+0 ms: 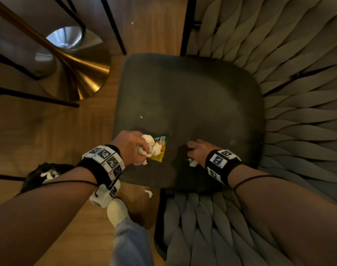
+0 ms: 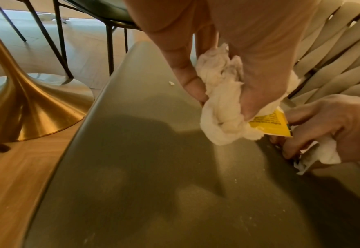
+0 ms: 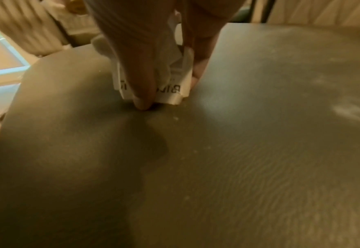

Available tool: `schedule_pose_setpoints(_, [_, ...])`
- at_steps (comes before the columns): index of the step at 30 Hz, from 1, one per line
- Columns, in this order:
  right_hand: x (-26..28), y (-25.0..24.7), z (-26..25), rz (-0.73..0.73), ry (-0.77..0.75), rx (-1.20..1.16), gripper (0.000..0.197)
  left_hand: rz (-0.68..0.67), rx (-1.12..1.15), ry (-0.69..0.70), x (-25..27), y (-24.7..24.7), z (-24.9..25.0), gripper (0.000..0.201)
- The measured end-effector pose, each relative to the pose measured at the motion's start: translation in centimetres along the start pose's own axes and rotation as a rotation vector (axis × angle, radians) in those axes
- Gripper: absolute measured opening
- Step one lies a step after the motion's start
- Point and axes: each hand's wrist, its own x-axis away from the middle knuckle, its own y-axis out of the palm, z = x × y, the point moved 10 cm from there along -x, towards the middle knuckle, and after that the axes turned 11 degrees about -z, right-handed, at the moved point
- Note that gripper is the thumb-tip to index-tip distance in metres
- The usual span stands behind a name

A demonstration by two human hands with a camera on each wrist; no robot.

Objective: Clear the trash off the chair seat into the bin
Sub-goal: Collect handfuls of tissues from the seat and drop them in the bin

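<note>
Dark grey upholstery covered the chair seat [image 1: 192, 104], and both hands worked low over its near edge. The left hand [image 1: 128, 144] had its fingers curled round a crumpled white tissue wad [image 1: 150, 148]; pressed beneath the wad was a yellow and green wrapper [image 1: 161, 150], of which only a barcoded corner and a yellow edge showed, the rest being covered by tissue and fingers. The left wrist view showed that same wad [image 2: 223, 114] pinched between thumb and fingers, with the wrapper's yellow corner [image 2: 270, 124] poking out; its small print was too fine to read. The right hand [image 1: 197, 150] was closed on a folded white paper scrap [image 1: 192, 162], which from above was nearly all hidden under the palm. Closer in, the scrap [image 3: 174, 89] stood on the seat between a fingertip [image 3: 141, 102] and the thumb, with black printed letters partly blocked by the finger, so the word could not be made out. One small white crumb [image 1: 141, 116] lay alone farther up the seat, and another torn white piece [image 1: 148, 193] lay on the wooden floor [image 1: 48, 135] just off the seat's front edge. Half hidden behind the left forearm was a dark bin [image 1: 46, 173] with white paper inside; its rim was mostly cut off from sight. A brass table base [image 1: 83, 73] stood to the left.
</note>
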Motion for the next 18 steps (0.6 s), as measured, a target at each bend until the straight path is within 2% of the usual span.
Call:
schedule_pose_setpoints(4, [-0.2,0.7,-0.3,-0.048,0.023,0.058,0.035,0.036,0.009,-0.015,0.9,-0.2,-0.2,0.022])
schedule_pose_setpoints(9, [-0.5,0.9,0.7,-0.161,0.135,-0.082,0.032,0.081,0.065,-0.069,2.6,-0.9,-0.8,0.022])
schedule_pose_setpoints(14, [2.6,-4.7,1.7,0.075,0.285,-0.287,0.018,0.138,0.17,-0.197,6.9,-2.2,-2.9,0.023])
schedule_pose_setpoints(18, [5.0,-11.0,-2.2,0.198,0.288,-0.43,0.018,0.248,0.299,-0.288,13.6,-3.8,-5.0,0.025])
